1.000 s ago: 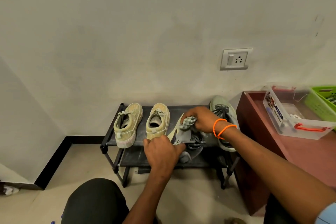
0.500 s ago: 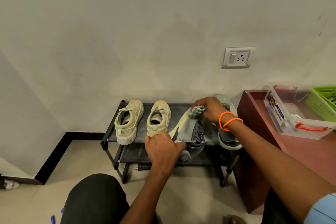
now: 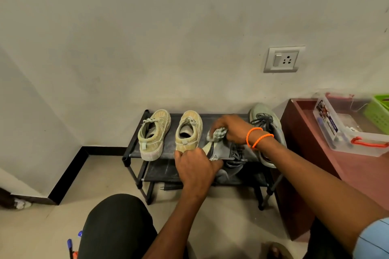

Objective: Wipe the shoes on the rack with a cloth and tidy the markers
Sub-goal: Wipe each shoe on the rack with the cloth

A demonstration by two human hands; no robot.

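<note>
- Markers (image 3: 70,245) lie on the floor at the lower left, beside the person's dark-clad knee (image 3: 117,227); only their blue ends show.
- The left hand (image 3: 194,167) grips the heel end of a grey shoe (image 3: 226,151), fingers curled round its edge.
- That shoe sits tilted at the front of the rack (image 3: 134,151), its laces hanging loose toward the lower shelf.
- The right hand (image 3: 230,128), with two orange bands on the wrist, holds a bunched cloth (image 3: 217,133) against the toe end of the grey shoe.
- A second grey shoe (image 3: 267,126) stands on the top shelf just right of the right wrist, partly hidden by the arm.
- Two tan shoes (image 3: 153,132) stand side by side on the left of the top shelf, toes to the wall.
- To the right, a red table (image 3: 357,166) bears a clear box (image 3: 345,128) and a green basket (image 3: 379,111); the box's contents are hard to make out.
- A socket (image 3: 283,59) is set in the wall above.
</note>
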